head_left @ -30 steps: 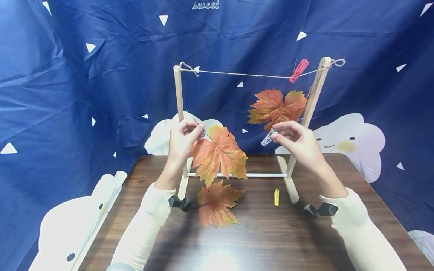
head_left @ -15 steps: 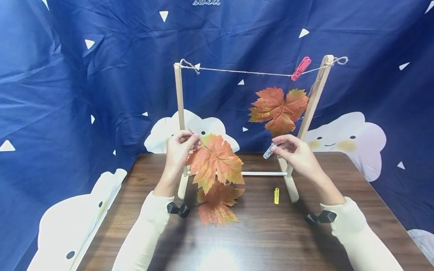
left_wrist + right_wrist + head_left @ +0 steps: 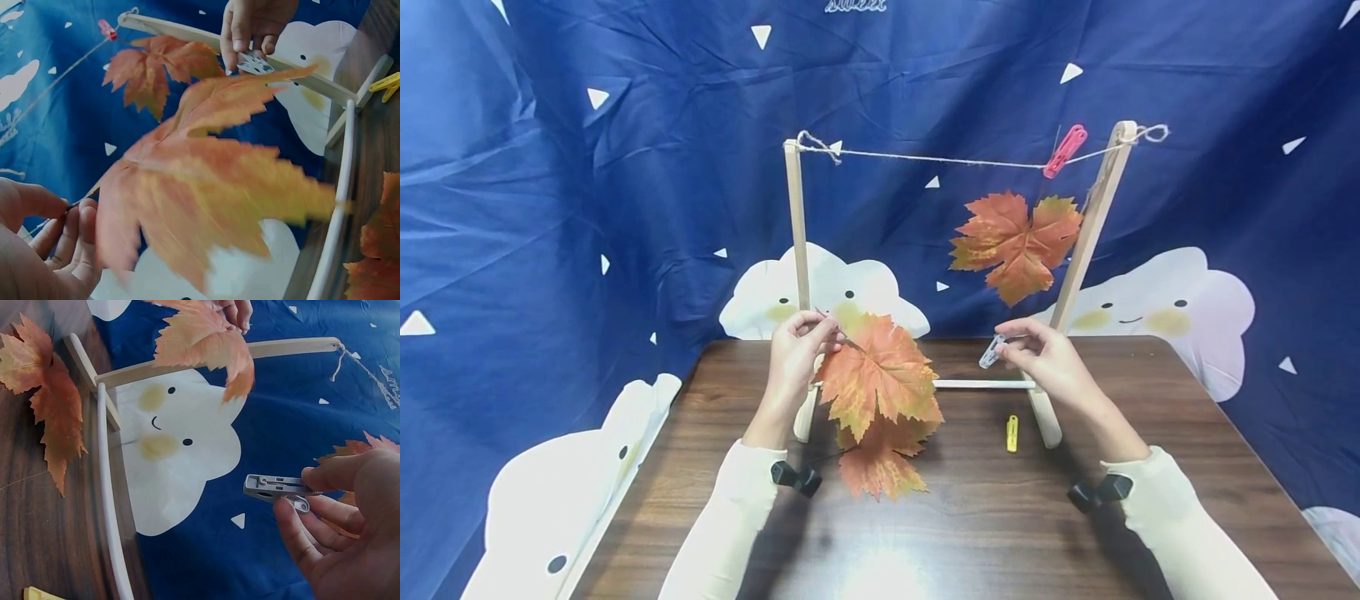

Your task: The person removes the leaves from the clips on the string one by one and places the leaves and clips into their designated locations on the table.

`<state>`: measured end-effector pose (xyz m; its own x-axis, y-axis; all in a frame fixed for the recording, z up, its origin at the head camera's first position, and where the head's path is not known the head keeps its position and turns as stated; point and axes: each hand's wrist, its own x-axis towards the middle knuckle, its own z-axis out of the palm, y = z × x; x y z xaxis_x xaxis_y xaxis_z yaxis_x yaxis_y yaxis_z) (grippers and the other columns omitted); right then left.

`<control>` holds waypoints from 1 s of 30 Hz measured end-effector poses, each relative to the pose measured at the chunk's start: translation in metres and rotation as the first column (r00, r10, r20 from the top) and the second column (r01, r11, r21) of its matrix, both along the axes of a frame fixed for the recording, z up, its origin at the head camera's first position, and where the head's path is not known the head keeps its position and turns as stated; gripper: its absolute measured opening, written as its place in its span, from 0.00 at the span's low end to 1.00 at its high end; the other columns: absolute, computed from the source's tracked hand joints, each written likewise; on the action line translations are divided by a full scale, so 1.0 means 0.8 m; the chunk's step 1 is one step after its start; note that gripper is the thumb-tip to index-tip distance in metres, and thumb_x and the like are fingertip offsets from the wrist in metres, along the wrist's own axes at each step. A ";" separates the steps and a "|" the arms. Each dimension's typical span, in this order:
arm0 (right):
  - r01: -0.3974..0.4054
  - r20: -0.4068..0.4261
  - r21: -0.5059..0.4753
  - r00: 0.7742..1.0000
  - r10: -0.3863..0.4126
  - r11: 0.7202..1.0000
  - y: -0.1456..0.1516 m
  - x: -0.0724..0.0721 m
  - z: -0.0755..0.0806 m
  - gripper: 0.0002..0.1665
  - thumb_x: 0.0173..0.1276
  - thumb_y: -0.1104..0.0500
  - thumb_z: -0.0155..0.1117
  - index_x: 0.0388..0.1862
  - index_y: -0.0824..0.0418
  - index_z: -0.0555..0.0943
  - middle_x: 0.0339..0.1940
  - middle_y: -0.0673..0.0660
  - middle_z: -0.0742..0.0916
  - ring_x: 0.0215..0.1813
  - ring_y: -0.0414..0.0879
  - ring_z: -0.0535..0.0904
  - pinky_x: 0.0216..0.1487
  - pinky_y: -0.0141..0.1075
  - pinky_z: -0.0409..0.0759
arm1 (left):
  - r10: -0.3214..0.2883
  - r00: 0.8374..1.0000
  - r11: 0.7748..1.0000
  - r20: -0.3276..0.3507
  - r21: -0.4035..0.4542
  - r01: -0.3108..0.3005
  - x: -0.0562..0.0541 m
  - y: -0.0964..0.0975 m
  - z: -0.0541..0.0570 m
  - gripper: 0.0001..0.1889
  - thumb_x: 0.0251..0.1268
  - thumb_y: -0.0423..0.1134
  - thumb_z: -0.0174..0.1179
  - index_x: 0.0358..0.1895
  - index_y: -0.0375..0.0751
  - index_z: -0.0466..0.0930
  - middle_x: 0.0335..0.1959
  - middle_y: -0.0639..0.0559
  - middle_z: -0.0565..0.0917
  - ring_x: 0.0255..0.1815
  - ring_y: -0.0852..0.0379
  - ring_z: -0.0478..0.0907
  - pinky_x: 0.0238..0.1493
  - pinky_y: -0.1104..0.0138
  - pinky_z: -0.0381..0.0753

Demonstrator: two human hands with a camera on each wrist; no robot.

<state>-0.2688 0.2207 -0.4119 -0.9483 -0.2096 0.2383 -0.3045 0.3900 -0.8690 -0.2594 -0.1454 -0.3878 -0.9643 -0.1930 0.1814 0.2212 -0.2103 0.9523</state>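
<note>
My left hand (image 3: 797, 350) pinches the thin stem of an orange and yellow artificial maple leaf (image 3: 880, 371), held up in front of the wooden frame. In the left wrist view that leaf (image 3: 200, 181) spreads away from the fingertips. Between thumb and fingers, my right hand (image 3: 1041, 358) grips a light grey clothespin (image 3: 275, 487) by its handle end, its nose pointing away from the hand. Another maple leaf (image 3: 883, 467) lies on the table, partly covered by the held one in the head view. A third leaf (image 3: 1018, 242) hangs near the right post below a pink clothespin (image 3: 1065, 152) on the string.
A wooden frame with a left post (image 3: 797, 225) and right post (image 3: 1093, 225) stands on the table (image 3: 985, 517). String (image 3: 925, 158) runs between the tops, and a white rod (image 3: 981, 384) joins the feet. A yellow clothespin (image 3: 1012, 433) lies near the right foot. Behind hangs a blue cloth (image 3: 662, 167).
Both hands have moved lower, the left with its leaf and the right with the grey clothespin. The held leaf now overlaps more of the leaf on the table.
</note>
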 end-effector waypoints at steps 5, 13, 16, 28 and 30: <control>-0.016 0.005 -0.031 1.000 0.016 0.999 0.000 0.000 -0.010 0.20 0.77 0.68 0.63 0.65 0.72 0.78 0.55 0.74 0.86 0.39 0.32 0.87 0.44 0.28 0.88 | -0.016 1.000 0.999 0.011 0.030 0.016 -0.002 -0.003 -0.016 0.03 0.73 0.24 0.62 0.39 0.32 0.78 0.27 0.51 0.88 0.28 0.60 0.88 0.33 0.71 0.88; -0.048 0.050 -0.107 0.997 0.054 0.993 0.001 -0.004 -0.029 0.22 0.76 0.73 0.58 0.67 0.77 0.75 0.59 0.77 0.82 0.44 0.34 0.88 0.49 0.31 0.89 | -0.015 0.998 1.000 0.057 0.005 0.014 0.000 -0.007 -0.036 0.03 0.72 0.25 0.62 0.41 0.30 0.77 0.30 0.51 0.88 0.29 0.59 0.89 0.33 0.71 0.89; -0.048 0.071 -0.109 0.996 0.056 0.993 0.002 -0.007 -0.038 0.22 0.74 0.74 0.59 0.65 0.78 0.76 0.57 0.77 0.83 0.44 0.34 0.88 0.49 0.30 0.89 | -0.006 0.996 1.000 0.086 -0.007 0.007 0.000 -0.006 -0.041 0.04 0.72 0.25 0.63 0.39 0.33 0.77 0.31 0.51 0.88 0.28 0.60 0.89 0.32 0.70 0.89; -0.050 0.133 -0.106 0.989 0.064 0.993 0.009 -0.020 -0.080 0.21 0.68 0.75 0.64 0.60 0.81 0.78 0.47 0.72 0.88 0.40 0.32 0.88 0.44 0.25 0.86 | -0.008 0.989 1.000 0.145 0.019 0.006 0.009 -0.008 -0.081 0.04 0.71 0.23 0.62 0.36 0.31 0.77 0.28 0.51 0.88 0.29 0.59 0.88 0.35 0.70 0.89; -0.053 0.139 -0.106 0.988 0.068 0.993 0.011 -0.022 -0.085 0.21 0.68 0.75 0.64 0.60 0.81 0.78 0.47 0.73 0.89 0.40 0.34 0.89 0.44 0.25 0.86 | -0.012 0.989 0.999 0.150 0.035 0.007 0.010 -0.009 -0.088 0.04 0.71 0.23 0.61 0.37 0.29 0.77 0.28 0.50 0.88 0.29 0.58 0.88 0.36 0.70 0.89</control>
<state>-0.2867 0.2296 -0.4798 -0.9604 -0.2490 0.1253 -0.1957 0.2822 -0.9392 -0.2513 -0.1529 -0.4581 -0.9819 -0.1874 0.0276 0.0740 -0.2450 0.9667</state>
